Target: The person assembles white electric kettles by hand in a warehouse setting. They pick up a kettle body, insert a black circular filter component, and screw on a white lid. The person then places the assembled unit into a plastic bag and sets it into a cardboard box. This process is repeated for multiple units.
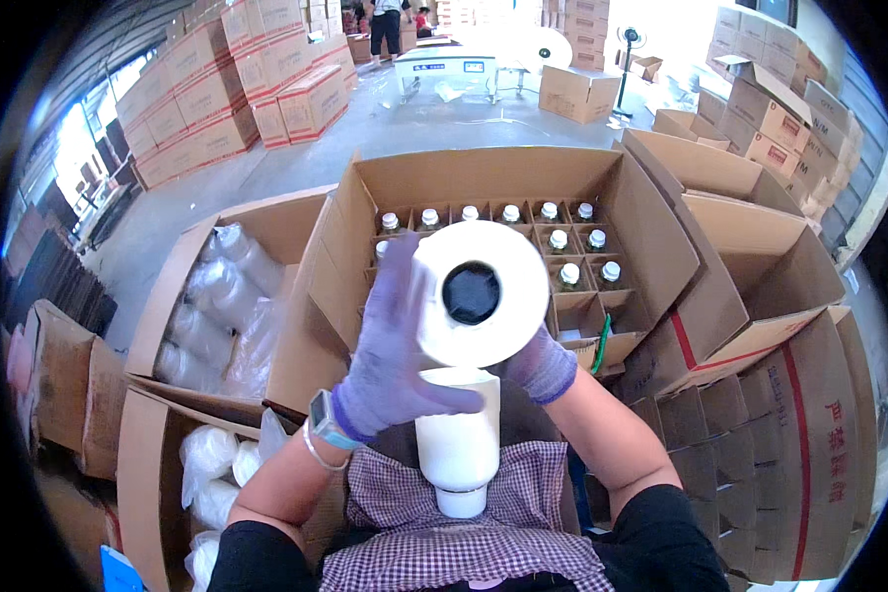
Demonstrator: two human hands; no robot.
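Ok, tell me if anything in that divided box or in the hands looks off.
Nothing spilled or broken shows. The divided box is part filled: capped bottles stand upright at its far side, while near cells on the right sit open. The left hand and right hand hold a white roll above a white bottle.

divided carton [651, 212] | capped bottles [569, 274] | bagged-bottle boxes [212, 296] | stacked cartons [207, 94] | fan [629, 39]

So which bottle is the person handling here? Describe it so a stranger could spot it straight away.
Start at the big open cardboard box with the divider grid in the middle. Just in front of it, both gloved hands, left hand and right hand, hold two white bottles; the raised bottle is it, pointing its round base with a dark centre at the camera, unlike the small capped ones in the grid.
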